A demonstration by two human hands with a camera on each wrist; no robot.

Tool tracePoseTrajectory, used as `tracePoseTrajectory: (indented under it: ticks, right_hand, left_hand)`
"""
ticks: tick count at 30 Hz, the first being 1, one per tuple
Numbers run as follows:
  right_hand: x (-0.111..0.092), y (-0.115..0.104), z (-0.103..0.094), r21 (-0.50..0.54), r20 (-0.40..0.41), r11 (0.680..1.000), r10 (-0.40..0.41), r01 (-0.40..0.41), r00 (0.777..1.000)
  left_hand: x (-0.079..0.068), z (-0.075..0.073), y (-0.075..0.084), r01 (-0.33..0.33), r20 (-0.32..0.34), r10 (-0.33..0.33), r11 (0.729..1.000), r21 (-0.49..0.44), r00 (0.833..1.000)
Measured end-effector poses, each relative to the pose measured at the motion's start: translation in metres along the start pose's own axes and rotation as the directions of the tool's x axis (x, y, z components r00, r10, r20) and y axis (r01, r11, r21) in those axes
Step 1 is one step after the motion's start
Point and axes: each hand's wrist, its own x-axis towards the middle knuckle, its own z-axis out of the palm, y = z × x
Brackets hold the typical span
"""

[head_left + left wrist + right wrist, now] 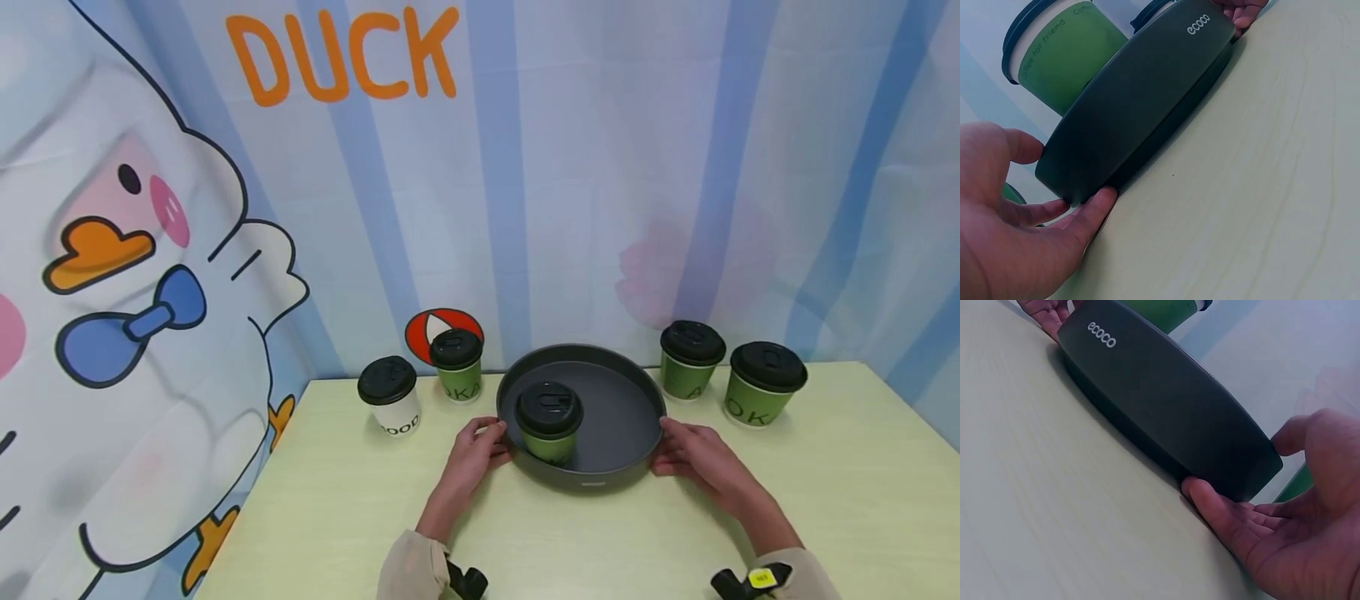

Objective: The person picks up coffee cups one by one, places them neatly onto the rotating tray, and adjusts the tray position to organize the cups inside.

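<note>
A round dark grey tray (618, 412) with a raised rim sits between my two hands, close over the table. My left hand (471, 454) grips its left side, thumb at the rim and fingers curled under the bottom edge. On the opposite side my right hand (701, 458) holds it the same way. Inside the tray, left of its middle, stands an upright green paper cup (551, 448) with a black lid. Both wrist views show the tray's outer wall (1166, 406) with "ecoco" lettering, and fingertips (1105, 199) beneath its lower edge.
On the pale table (600, 550), a white lidded cup (397, 415) and a green one (459, 382) stand left of the tray. Two more green lidded cups, one nearer (686, 379) and one farther right (757, 407), stand to its right. A printed curtain (570, 167) hangs behind.
</note>
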Motion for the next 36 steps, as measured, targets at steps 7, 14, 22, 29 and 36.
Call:
tracePoseTrajectory:
  ticks: [7, 14, 22, 29, 36]
  right_hand:
    - [-0.002, -0.002, -0.006, -0.03, 0.126, 0.999, -0.017, 0.02, 0.992]
    - [-0.005, -0.002, -0.01, -0.062, 0.207, 0.998, 0.008, 0.005, 0.978]
    - [0.0, 0.001, -0.005, -0.023, 0.045, 0.999, 0.024, -0.023, 0.999]
    - [0.002, 0.003, 0.006, -0.03, -0.12, 1.0, -0.001, -0.002, 0.993]
    - [0.001, 0.002, 0.005, -0.04, -0.086, 0.999, 0.015, -0.018, 0.996]
  left_hand:
    - [-0.001, 0.001, 0.002, 0.01, -0.014, -0.01, 1.0, 0.022, 1.0]
    - [-0.001, 0.0, 0.001, 0.018, -0.012, -0.018, 1.0, 0.021, 1.0]
    - [-0.001, 0.001, 0.003, -0.004, -0.005, 0.004, 1.0, 0.02, 1.0]
    - [0.001, 0.0, 0.002, -0.009, 0.002, 0.009, 1.0, 0.018, 1.0]
    - [0.0, 0.0, 0.0, -0.014, 0.008, 0.013, 1.0, 0.011, 1.0]
